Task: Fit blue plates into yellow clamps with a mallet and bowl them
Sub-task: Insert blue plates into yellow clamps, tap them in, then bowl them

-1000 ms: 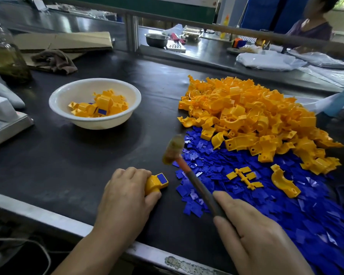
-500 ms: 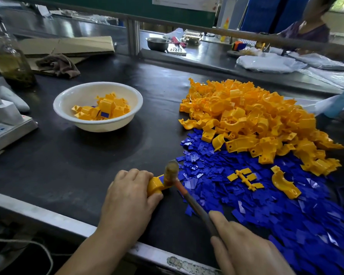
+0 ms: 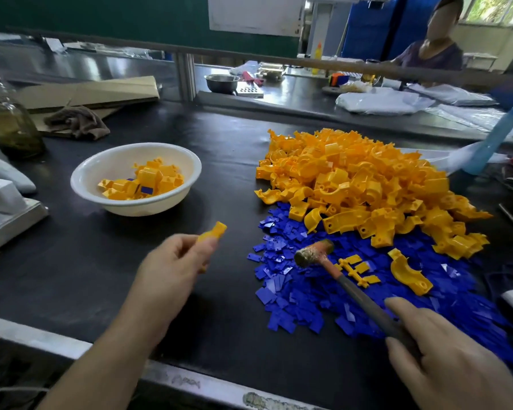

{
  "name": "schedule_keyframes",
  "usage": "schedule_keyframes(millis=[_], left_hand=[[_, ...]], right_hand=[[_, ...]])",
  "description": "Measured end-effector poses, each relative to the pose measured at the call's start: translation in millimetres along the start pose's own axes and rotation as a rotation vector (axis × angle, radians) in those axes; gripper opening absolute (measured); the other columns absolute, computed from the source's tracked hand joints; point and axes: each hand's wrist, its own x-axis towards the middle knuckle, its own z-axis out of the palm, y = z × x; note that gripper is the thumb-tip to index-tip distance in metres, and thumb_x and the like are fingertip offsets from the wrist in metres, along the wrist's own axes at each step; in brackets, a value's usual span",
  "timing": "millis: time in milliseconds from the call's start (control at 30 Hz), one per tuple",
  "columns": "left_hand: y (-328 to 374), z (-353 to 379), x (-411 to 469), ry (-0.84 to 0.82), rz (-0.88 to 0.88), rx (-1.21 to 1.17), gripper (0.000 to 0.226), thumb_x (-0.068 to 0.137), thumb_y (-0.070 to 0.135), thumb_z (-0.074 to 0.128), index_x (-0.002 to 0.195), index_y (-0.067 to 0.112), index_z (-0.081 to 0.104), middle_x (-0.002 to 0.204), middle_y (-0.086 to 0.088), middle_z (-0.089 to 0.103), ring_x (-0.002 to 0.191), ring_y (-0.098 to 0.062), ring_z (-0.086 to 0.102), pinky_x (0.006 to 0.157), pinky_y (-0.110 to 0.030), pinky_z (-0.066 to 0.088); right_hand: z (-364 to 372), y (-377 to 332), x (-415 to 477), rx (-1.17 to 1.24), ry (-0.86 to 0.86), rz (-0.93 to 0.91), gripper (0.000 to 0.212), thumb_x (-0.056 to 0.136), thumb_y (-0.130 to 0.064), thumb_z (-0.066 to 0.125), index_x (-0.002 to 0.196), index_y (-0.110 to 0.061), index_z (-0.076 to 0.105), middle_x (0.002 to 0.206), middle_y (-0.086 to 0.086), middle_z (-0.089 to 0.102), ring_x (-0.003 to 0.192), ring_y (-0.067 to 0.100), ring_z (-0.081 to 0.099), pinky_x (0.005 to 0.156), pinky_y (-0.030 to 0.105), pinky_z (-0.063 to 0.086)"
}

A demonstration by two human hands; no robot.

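My left hand pinches a yellow clamp and holds it lifted above the black table, blurred by motion, to the right of and nearer than the white bowl. Several fitted clamps lie in that bowl. My right hand grips the handle of the mallet, whose head hangs low over the spread of blue plates. A big heap of yellow clamps lies behind the plates.
A glass bottle and a white device stand at the left edge. Cardboard and a rag lie at the back left. A person sits beyond the rail at the back right. The table's metal edge runs along the front.
The mallet struck the clamp on the table, then swung right over the blue plates. My left hand has lifted the clamp off the table towards the bowl.
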Motion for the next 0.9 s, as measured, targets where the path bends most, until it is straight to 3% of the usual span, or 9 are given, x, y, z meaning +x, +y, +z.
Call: schedule_keyframes(millis=[67,133,200,300,367,467,567,667,900], left_hand=[[17.8,-5.2,28.1,0.051,-0.107,-0.365,0.035,0.088,0.053,0.057,0.083,0.02,0.069,0.067,0.001,0.071,0.056,-0.008,0.064,0.05,-0.022,0.049],[37.6,-10.7,59.6,0.07,-0.196,-0.62,0.042,0.093,0.054,0.048,0.09,0.016,0.066,0.066,0.002,0.07,0.053,-0.009,0.063,0.046,-0.017,0.047],[55.2,-18.2,87.4,0.042,-0.251,-0.776,0.057,0.094,0.059,0.038,0.112,0.011,0.062,0.087,-0.003,0.071,0.062,-0.01,0.064,0.05,-0.018,0.049],[63.7,-27.0,111.5,-0.019,-0.273,-0.889,0.086,0.092,0.066,0.03,0.147,0.001,0.023,0.128,-0.016,0.057,0.093,-0.02,0.066,0.069,-0.028,0.051],[57.9,-23.5,110.2,-0.051,-0.277,-0.837,0.088,0.092,0.065,0.031,0.149,-0.001,0.015,0.127,-0.017,0.057,0.097,-0.022,0.066,0.071,-0.03,0.051],[38.1,0.7,87.0,-0.071,-0.283,-0.674,0.062,0.094,0.057,0.039,0.127,0.005,0.049,0.098,-0.009,0.072,0.072,-0.014,0.072,0.055,-0.023,0.054],[12.4,27.3,50.3,-0.146,-0.316,-0.513,0.032,0.095,0.043,0.05,0.095,0.013,0.062,0.073,-0.004,0.075,0.055,-0.011,0.068,0.044,-0.02,0.051],[-7.8,37.3,15.7,-0.214,-0.223,-0.345,0.018,0.094,0.028,0.056,0.091,0.016,0.068,0.081,-0.007,0.076,0.062,-0.012,0.069,0.054,-0.026,0.051],[-11.6,37.7,-20.4,-0.271,0.003,-0.082,0.015,0.088,0.02,0.067,0.097,0.031,0.068,0.091,0.005,0.075,0.077,-0.01,0.07,0.075,-0.024,0.051]], right_hand=[[3.4,5.7,5.0,-0.036,-0.04,0.006,0.061,0.051,-0.017,0.09,0.108,-0.019,0.071,0.078,-0.01,0.066,0.06,0.01,0.063,0.046,0.013,0.035],[4.4,6.2,12.0,-0.06,-0.054,0.059,0.053,0.072,-0.031,0.078,0.122,-0.031,0.06,0.093,-0.016,0.062,0.079,0.006,0.062,0.054,0.015,0.037],[8.1,9.0,15.2,-0.026,-0.04,0.071,0.046,0.076,-0.031,0.073,0.12,-0.034,0.059,0.094,-0.014,0.062,0.084,0.008,0.061,0.057,0.019,0.038],[11.0,16.4,22.9,0.011,-0.075,0.047,0.033,0.077,-0.03,0.073,0.109,-0.032,0.064,0.09,-0.01,0.063,0.087,0.01,0.059,0.064,0.019,0.037],[12.9,25.3,27.9,-0.018,-0.063,0.047,0.036,0.072,-0.03,0.079,0.105,-0.028,0.067,0.091,-0.01,0.066,0.085,0.014,0.06,0.065,0.02,0.038],[13.7,37.0,42.7,-0.092,0.139,0.053,0.041,0.065,-0.022,0.084,0.103,-0.016,0.071,0.089,0.0,0.068,0.077,0.024,0.061,0.062,0.029,0.042],[16.0,47.8,66.1,-0.172,0.082,0.101,0.047,0.084,-0.037,0.064,0.127,-0.024,0.054,0.116,-0.001,0.059,0.102,0.022,0.052,0.08,0.034,0.045],[19.1,53.8,83.5,-0.233,-0.023,0.114,0.052,0.091,-0.049,0.048,0.138,-0.033,0.034,0.129,-0.007,0.05,0.113,0.016,0.046,0.089,0.03,0.045],[29.9,56.7,91.5,-0.259,0.01,0.126,0.048,0.09,-0.048,0.048,0.136,-0.033,0.041,0.125,-0.006,0.054,0.111,0.017,0.049,0.086,0.031,0.046]])
